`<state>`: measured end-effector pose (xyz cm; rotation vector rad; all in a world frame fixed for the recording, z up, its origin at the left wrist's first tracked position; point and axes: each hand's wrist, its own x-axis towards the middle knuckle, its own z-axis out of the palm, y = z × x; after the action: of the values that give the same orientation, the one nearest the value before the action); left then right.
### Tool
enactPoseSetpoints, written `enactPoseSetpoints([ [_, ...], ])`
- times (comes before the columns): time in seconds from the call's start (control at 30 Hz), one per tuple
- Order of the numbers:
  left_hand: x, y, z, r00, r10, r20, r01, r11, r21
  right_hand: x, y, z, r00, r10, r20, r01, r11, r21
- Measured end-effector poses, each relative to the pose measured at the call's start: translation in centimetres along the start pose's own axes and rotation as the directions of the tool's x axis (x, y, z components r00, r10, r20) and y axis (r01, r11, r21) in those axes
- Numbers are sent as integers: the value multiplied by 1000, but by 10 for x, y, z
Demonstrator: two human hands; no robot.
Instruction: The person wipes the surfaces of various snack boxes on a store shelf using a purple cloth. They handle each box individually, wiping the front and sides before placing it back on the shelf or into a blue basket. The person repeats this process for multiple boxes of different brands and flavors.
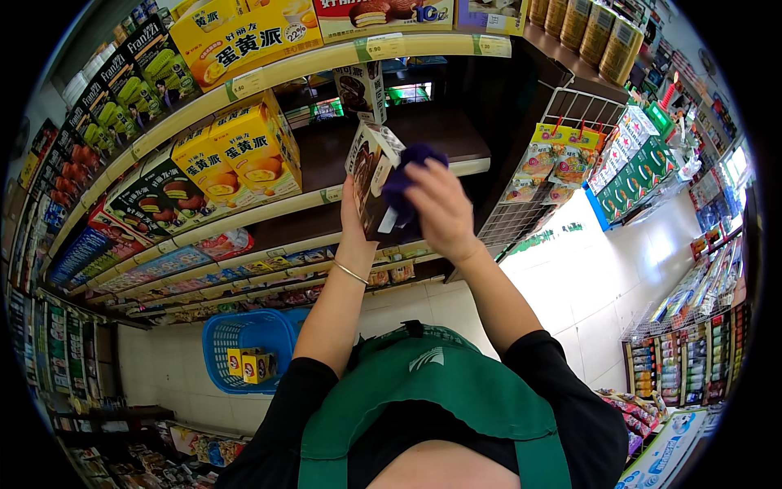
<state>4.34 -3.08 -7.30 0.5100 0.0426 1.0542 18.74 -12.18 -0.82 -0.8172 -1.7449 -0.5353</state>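
Observation:
My left hand (355, 218) holds a dark brown snack box (371, 173) with a white top, raised in front of a store shelf. My right hand (442, 209) presses a dark blue cloth (407, 181) against the side of that box. A thin bracelet sits on my left wrist. Behind the box, one similar dark box (359, 90) stands on the brown shelf (444, 140), which is otherwise bare there. I wear a green apron over black sleeves.
Yellow snack boxes (242, 152) fill the shelves to the left. A blue basket (244, 344) with small yellow boxes stands on the tiled floor. A wire rack (529, 213) with hanging packets is to the right. More stocked shelves line the aisle at right.

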Motion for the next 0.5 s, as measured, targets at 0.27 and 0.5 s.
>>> enactPoseSetpoints([
  [0.27, -17, -6, 29, 969, -243, -30, 239, 965, -106, 17, 28, -6, 881, 347, 322, -473, 686, 553],
  [0.5, -24, -10, 14, 951, -309, -4, 309, 951, -14, 1, 61, 24, 776, 574, 262, -615, 597, 515],
])
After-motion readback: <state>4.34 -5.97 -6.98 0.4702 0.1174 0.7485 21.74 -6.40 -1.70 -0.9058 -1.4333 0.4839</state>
